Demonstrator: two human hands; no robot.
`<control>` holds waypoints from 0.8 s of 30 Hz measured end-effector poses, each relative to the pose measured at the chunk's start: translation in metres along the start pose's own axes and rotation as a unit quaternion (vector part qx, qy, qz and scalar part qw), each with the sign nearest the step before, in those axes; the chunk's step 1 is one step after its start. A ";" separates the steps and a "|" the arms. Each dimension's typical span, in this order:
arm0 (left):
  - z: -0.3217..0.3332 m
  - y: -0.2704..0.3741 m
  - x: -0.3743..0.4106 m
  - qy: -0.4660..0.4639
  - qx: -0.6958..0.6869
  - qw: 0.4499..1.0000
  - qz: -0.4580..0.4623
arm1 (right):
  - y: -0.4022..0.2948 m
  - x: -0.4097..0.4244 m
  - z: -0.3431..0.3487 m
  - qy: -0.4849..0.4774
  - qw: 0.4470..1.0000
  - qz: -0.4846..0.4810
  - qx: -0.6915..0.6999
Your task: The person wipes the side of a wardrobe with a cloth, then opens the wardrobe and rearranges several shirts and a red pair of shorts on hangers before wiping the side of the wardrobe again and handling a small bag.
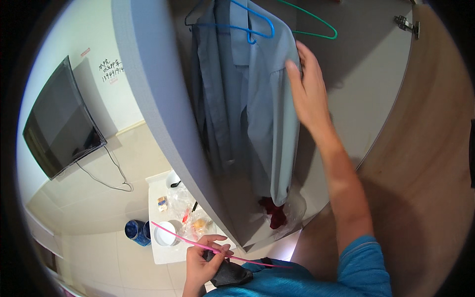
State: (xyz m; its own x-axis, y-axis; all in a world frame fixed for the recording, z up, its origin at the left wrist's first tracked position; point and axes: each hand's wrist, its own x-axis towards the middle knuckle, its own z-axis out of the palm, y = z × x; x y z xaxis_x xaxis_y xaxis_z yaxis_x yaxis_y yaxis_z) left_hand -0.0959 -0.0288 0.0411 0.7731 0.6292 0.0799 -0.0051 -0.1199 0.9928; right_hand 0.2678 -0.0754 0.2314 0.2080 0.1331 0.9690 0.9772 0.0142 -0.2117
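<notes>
In the open wardrobe a light blue-grey long-sleeved shirt [263,111] hangs on a hanger. My right hand [310,81] is at its shoulder, thumb on the front and fingers partly hidden behind the cloth. A blue hanger [267,31] shows at the shirt's collar, and a green hanger [326,36] is to the right, beyond my hand. Low at the front, my left hand [206,258] grips a pink hanger [193,243] and a bunched dark cloth [232,274].
The wardrobe's side panel [178,148] stands at left, its hinged door [419,167] at right. A dark red item in clear plastic [274,215] lies at the wardrobe bottom. Beyond are a white table [167,256] with a bowl [165,234], a blue bin [137,232] and a wall-mounted television [65,122].
</notes>
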 end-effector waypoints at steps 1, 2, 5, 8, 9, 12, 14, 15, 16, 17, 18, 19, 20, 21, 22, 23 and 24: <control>0.001 0.001 0.001 0.002 0.001 1.000 -0.006 | 0.003 -0.028 0.001 0.012 0.996 0.047 0.069; 0.002 0.001 0.001 0.006 0.001 1.000 -0.012 | 0.005 -0.060 0.004 0.023 0.986 0.093 0.138; 0.008 -0.009 0.003 -0.027 0.004 1.000 0.000 | 0.047 -0.179 0.005 0.087 0.951 0.271 0.123; 0.019 -0.017 0.007 -0.084 0.110 0.988 0.063 | 0.104 -0.326 0.005 -0.061 0.909 0.412 -0.016; 0.020 -0.022 0.010 -0.112 0.173 0.974 0.100 | 0.109 -0.369 0.008 -0.161 0.867 0.469 -0.046; 0.041 -0.025 0.024 -0.192 0.202 0.948 0.155 | 0.167 -0.523 0.001 -0.397 0.762 0.509 -0.048; 0.055 -0.031 0.038 -0.256 0.209 0.925 0.190 | 0.203 -0.625 -0.025 -0.331 0.839 0.432 -0.003; 0.055 -0.044 0.039 -0.263 0.229 0.914 0.206 | 0.198 -0.633 -0.010 -0.380 0.808 0.450 0.009; 0.054 -0.045 0.034 -0.276 0.272 0.908 0.158 | 0.181 -0.635 0.006 -0.430 0.774 0.464 0.022; 0.056 -0.051 0.033 -0.281 0.281 0.906 0.146 | 0.170 -0.637 0.014 -0.473 0.739 0.479 0.026; 0.061 -0.058 0.033 -0.294 0.286 0.901 0.140 | 0.170 -0.649 0.018 -0.470 0.753 0.460 -0.003; 0.065 -0.062 0.036 -0.310 0.289 0.895 0.137 | 0.172 -0.666 0.020 -0.463 0.766 0.443 -0.036; 0.069 -0.064 0.038 -0.329 0.301 0.888 0.110 | 0.176 -0.682 0.021 -0.456 0.778 0.426 -0.070; 0.069 -0.072 0.037 -0.347 0.313 0.879 0.094 | 0.178 -0.689 0.024 -0.497 0.769 0.390 -0.098; 0.068 -0.082 0.035 -0.365 0.326 0.869 0.077 | 0.182 -0.697 0.026 -0.535 0.758 0.353 -0.125; 0.067 -0.090 0.035 -0.382 0.338 0.858 0.060 | 0.185 -0.704 0.029 -0.556 0.741 0.346 -0.148; 0.071 -0.092 0.034 -0.327 0.271 0.904 0.053 | 0.184 -0.710 0.038 -0.583 0.723 0.332 -0.164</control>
State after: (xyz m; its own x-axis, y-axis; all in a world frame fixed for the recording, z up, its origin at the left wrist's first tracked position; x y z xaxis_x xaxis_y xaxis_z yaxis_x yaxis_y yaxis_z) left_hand -0.0243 -0.0507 -0.0535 0.9969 0.0256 -0.0744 0.0741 -0.6226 0.7790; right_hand 0.2983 -0.1300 -0.5001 0.6465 0.7499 -0.1402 0.6748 -0.6479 -0.3534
